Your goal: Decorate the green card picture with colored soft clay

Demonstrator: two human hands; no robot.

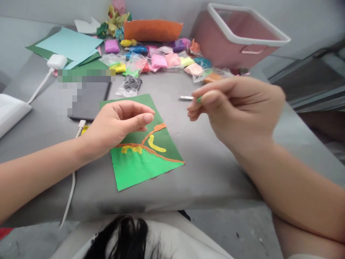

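Observation:
My right hand (pixel 237 108) is raised over the table, its thumb and index finger pinching a small bit of green clay (pixel 198 99). A thin metal blade (pixel 185 98) shows just beside those fingertips; its other end is hidden. My left hand (pixel 115 124) is above the upper left of a dark green card (pixel 168 142), with thumb and fingertips close together; anything between them is hidden. The card's lower part is bright green paper (pixel 134 172) with a torn-looking edge. Orange clay strips (pixel 161 156) form a branching line, with yellow clay shapes (pixel 156 144) beside and below it.
Several bagged clay packs (pixel 159 62) lie along the back, near a rolled orange sheet (pixel 153 30) and a pink bin (pixel 229 46). Coloured paper (pixel 70 45), a dark tablet-like device (pixel 93 97), a white charger (pixel 57 62) and a white cable (pixel 72 187) are on the left.

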